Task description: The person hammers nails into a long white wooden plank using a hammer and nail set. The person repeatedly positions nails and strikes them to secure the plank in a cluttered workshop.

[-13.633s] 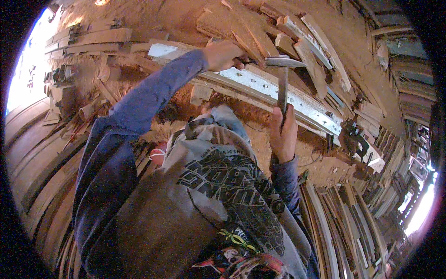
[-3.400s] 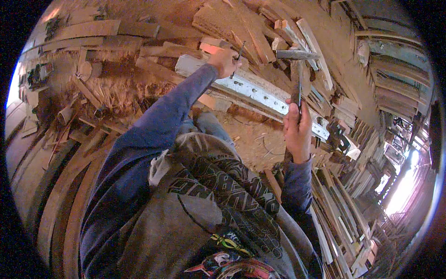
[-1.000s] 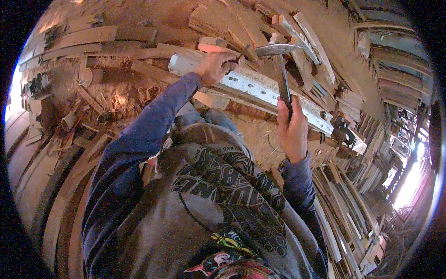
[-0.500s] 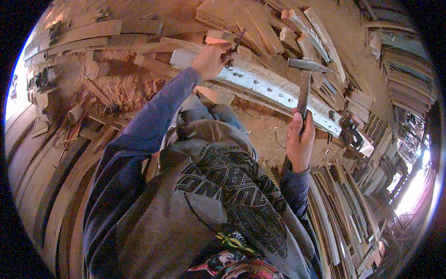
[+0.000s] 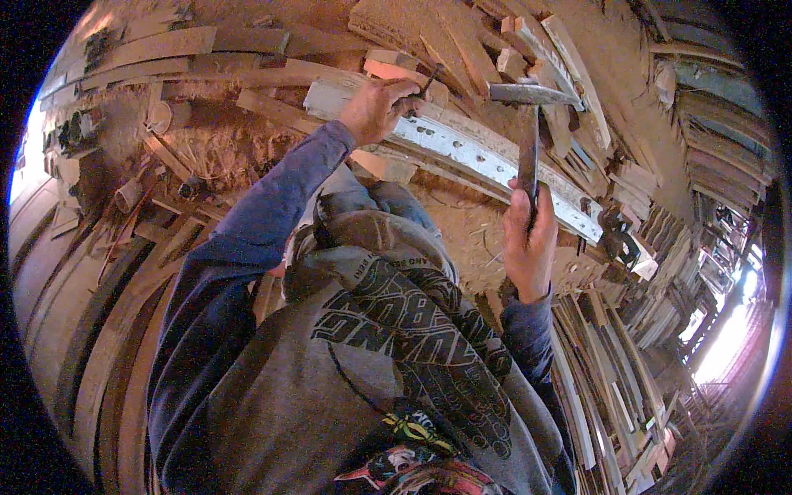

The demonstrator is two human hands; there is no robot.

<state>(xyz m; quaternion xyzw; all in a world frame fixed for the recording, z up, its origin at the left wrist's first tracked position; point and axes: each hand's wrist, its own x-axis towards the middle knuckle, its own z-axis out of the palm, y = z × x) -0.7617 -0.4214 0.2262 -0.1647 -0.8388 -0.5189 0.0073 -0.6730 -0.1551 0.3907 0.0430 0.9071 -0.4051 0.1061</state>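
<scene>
My left hand (image 5: 378,110) is closed around a thin dark metal rod (image 5: 431,78), whose upper end sticks out past the fingers, leaning right. Its lower end is hidden by the hand. It is held over a long pale wooden beam (image 5: 474,154) with a row of small dark holes along its face. In my right hand (image 5: 530,243) is a hammer (image 5: 529,136), gripped low on its handle. The hammer's metal head is raised over the right half of the beam, to the right of the rod.
Wooden offcuts (image 5: 462,49) and boards lie beyond the beam. Long timber strips (image 5: 606,363) are stacked at the right, with wide planks (image 5: 124,346) at the left. A dark clamp-like object (image 5: 623,239) sits by the beam's right end. Wood dust (image 5: 466,227) covers the ground.
The hammer has shifted a little left and away from me with my right hand. The rod in my left hand leans further to the right. The beam has stayed in place.
</scene>
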